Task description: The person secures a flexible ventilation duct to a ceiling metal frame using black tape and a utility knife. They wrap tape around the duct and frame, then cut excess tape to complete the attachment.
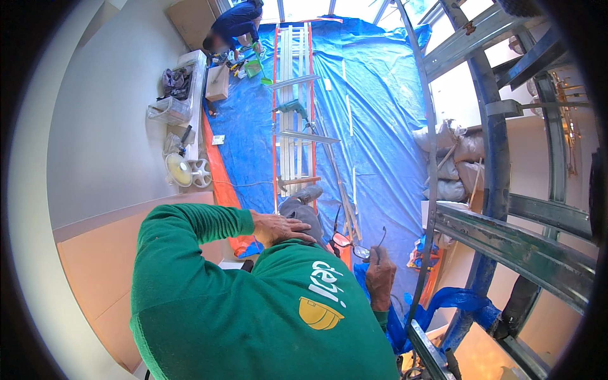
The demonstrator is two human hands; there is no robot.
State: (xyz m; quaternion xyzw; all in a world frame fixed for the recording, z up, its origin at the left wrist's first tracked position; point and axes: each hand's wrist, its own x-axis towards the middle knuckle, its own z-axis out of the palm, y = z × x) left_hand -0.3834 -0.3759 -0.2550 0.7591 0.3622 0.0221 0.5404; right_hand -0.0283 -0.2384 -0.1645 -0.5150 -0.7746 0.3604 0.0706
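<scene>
Rightward, bulging sacks (467,147), contents hidden, eyeglasses (361,252) in right hand (380,273)

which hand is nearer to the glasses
Right: the right hand holds the glasses, while the left hand lies off to their left, against the trousers.

two green-sleeved hands (278,228) (380,272), one pair of glasses (360,251), one co-worker (238,23).

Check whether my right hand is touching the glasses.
Touching: the head view shows your right hand holding the glasses by the frame, beside one lens.
</scene>
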